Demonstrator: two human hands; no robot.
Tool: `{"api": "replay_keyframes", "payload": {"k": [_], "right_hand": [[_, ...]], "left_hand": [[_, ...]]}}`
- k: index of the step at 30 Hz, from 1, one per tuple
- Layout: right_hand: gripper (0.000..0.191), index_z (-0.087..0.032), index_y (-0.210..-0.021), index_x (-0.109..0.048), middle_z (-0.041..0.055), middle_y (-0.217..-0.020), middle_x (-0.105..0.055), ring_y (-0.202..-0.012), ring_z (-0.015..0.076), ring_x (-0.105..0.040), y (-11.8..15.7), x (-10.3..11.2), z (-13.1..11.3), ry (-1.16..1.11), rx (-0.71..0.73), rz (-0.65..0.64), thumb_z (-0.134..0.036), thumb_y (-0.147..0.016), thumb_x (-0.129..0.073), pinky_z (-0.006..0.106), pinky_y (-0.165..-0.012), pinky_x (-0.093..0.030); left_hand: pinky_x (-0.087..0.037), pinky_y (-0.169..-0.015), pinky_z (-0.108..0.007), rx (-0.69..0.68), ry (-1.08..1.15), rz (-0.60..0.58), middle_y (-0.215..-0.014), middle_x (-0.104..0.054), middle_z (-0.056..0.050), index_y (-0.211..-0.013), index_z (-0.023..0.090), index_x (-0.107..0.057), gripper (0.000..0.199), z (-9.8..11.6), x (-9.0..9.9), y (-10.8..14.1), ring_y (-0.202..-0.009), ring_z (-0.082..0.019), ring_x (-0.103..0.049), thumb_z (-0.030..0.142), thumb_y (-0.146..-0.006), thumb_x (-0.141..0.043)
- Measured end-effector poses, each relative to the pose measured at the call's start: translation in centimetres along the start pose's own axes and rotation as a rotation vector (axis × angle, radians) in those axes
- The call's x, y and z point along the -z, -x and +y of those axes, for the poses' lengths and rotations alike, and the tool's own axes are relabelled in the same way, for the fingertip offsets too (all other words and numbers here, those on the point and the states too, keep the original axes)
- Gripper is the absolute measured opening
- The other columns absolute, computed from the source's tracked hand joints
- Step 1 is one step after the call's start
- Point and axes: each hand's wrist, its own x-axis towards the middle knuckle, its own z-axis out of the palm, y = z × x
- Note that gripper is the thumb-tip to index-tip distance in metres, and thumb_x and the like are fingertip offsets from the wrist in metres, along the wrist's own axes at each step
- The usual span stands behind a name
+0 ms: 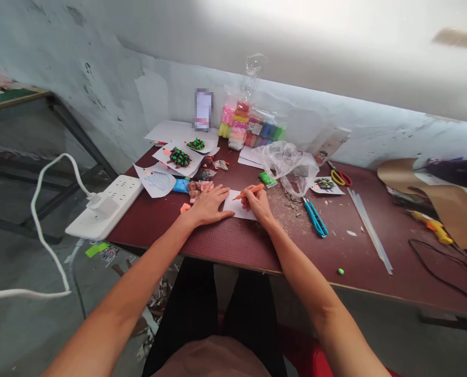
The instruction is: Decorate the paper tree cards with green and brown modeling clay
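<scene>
Right hand (258, 203) closed round an orange pen (259, 187), the barrel pinched between thumb and fingers, its point angled down and leftward over a small white sheet (237, 209) lying on the dark red surface (233, 243); left hand (209, 205) laid flat, fingers spread, nothing gripped, with the thumb at the sheet's near left edge. Steadiness is what counts at this point: the sheet is best pinned by light pressure from the left fingers, close to the pen but clear of its path, so that no corner is lifted or creased. A loose pinch is called for, with the heel of the right hand rested and the pen guided by small finger movements; if it is pressed too hard, the thin paper could be dented or dragged. Loose grit (296, 217) is scattered to the right, and a smoother stroke should be had if none is let under the sheet. Now for what is hard to make out: part of the sheet is covered by the right hand, no marks can be told on it, and whether the pen's tip is touching or just above cannot be told. The phone's screen (203, 109) is blurred out as well.
</scene>
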Motion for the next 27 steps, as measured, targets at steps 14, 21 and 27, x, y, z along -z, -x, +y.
{"api": "replay_keyframes", "payload": {"k": [14, 21, 27], "right_hand": [[0.036, -0.022, -0.066, -0.058, -0.0013, -0.061, -0.057, -0.044, 0.0085, -0.043, -0.7, -0.2, 0.6, 0.119, 0.131, -0.014, -0.052, -0.085, -0.063, 0.024, -0.046, -0.037], [0.038, -0.022, -0.067, -0.058, -0.0014, -0.060, -0.057, -0.046, 0.0102, -0.045, -0.7, -0.5, 1.1, 0.137, 0.152, -0.046, -0.057, -0.084, -0.063, 0.025, -0.048, -0.038], [0.037, -0.022, -0.072, -0.060, -0.0005, -0.062, -0.060, -0.047, 0.0106, -0.046, -0.8, -0.4, 1.4, 0.139, 0.154, -0.051, -0.057, -0.085, -0.062, 0.025, -0.048, -0.039]], "left_hand": [[-0.016, -0.127, -0.054, 0.034, 0.044, -0.032, -0.158, -0.046, -0.013, -0.148, 0.017, -0.051, 0.074, -0.3, -0.2, -0.2, -0.149, -0.033, -0.037, 0.060, -0.088, -0.061], [-0.017, -0.126, -0.055, 0.018, 0.045, -0.018, -0.156, -0.049, -0.012, -0.146, 0.021, -0.053, 0.072, -0.3, -0.2, -0.2, -0.148, -0.034, -0.040, 0.060, -0.088, -0.061], [-0.016, -0.127, -0.054, 0.031, 0.039, -0.021, -0.156, -0.049, -0.013, -0.146, 0.018, -0.053, 0.072, -0.2, -0.2, -0.2, -0.148, -0.034, -0.039, 0.059, -0.088, -0.062]]}}
